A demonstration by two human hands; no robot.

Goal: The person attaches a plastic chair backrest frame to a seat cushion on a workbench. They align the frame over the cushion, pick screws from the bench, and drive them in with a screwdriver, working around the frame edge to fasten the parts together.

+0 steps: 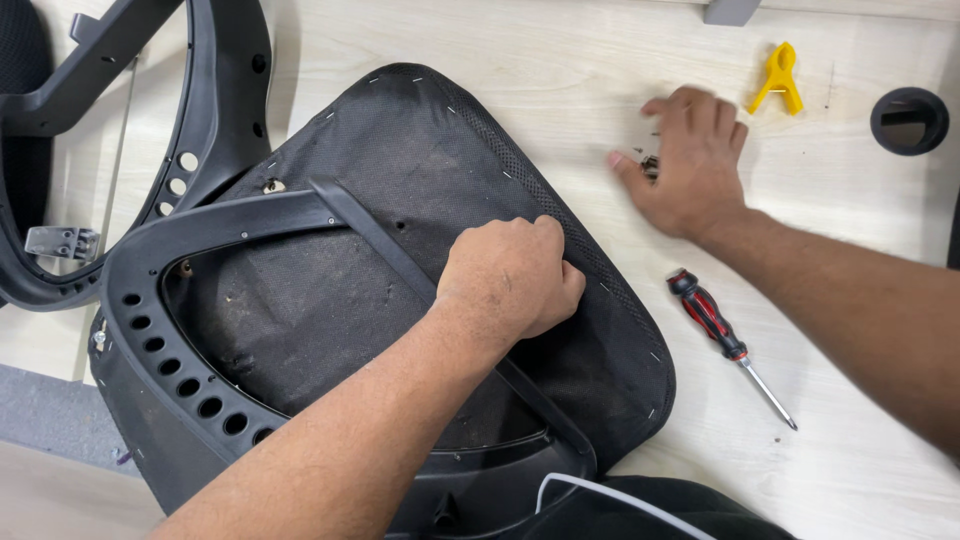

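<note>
An upturned black chair seat (560, 330) with a dark fabric underside lies on a pale wooden table (560, 60). A black plastic armrest frame (170, 340) with a row of holes rests across it. My left hand (510, 275) is closed on the frame's black bar (370, 235) near the seat's middle. My right hand (690, 165) reaches to the upper right, fingers down on several small screws (648, 165) lying on the table.
A red-and-black screwdriver (722, 335) lies on the table right of the seat. A yellow clamp (778, 78) and a round black cable hole (908, 120) sit at the far right. A second black chair frame (150, 100) lies at the upper left.
</note>
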